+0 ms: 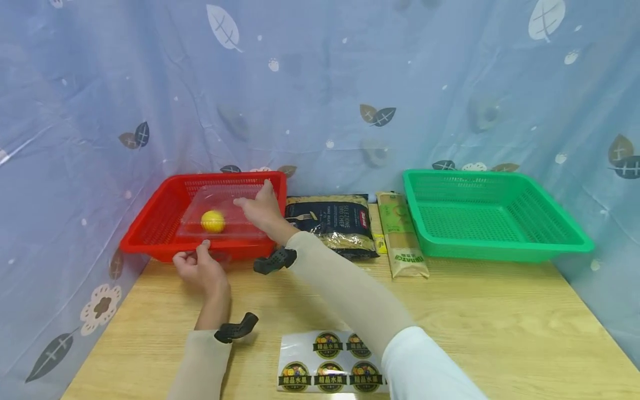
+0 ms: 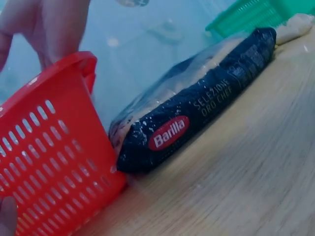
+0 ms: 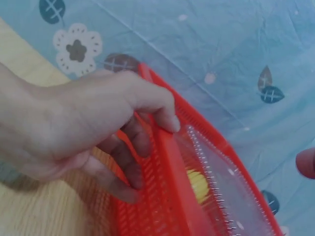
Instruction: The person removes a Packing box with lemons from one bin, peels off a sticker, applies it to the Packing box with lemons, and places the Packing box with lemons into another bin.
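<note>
Both hands of mine are at the red basket (image 1: 150, 222) on the desk (image 1: 475, 333). My left hand (image 1: 202, 275) is at its front rim, thumb at the edge, fingers loosely bent and apart in their grip. My right hand (image 1: 264, 210) reaches over the right side, thumb and forefinger spread, by a clear plastic container (image 1: 225, 194) within the basket. A yellow ball (image 1: 213, 221) lies in there too; inside or beside the container, I cannot tell.
</note>
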`<action>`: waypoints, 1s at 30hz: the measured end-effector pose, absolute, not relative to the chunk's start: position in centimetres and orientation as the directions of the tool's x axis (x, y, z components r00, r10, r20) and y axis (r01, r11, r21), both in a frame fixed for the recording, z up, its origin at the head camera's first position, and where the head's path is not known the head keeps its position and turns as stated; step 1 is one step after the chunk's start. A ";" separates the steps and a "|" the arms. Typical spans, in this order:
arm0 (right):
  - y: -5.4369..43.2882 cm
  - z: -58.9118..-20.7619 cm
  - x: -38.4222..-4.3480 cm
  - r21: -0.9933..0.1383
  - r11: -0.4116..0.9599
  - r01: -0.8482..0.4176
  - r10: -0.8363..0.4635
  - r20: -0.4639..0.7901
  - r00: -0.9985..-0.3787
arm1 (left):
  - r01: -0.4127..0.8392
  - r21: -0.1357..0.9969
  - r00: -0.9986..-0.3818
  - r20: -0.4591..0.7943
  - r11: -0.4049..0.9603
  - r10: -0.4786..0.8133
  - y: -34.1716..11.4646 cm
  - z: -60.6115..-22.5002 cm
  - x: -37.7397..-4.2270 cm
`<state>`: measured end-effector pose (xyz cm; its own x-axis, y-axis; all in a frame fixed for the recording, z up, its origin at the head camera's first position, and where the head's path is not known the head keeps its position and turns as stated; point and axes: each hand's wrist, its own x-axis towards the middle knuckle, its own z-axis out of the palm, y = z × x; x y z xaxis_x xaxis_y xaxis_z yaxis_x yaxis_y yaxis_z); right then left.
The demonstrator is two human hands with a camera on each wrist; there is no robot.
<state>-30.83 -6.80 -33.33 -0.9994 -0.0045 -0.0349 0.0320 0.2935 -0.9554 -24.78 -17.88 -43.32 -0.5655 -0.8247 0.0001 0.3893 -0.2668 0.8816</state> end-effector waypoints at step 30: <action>-8.8 -36.2 -32.9 -0.934 0.235 0.270 0.087 -0.256 -0.963 | 0.502 0.757 -0.577 -0.068 -0.419 -0.814 -17.7 -42.6 -24.8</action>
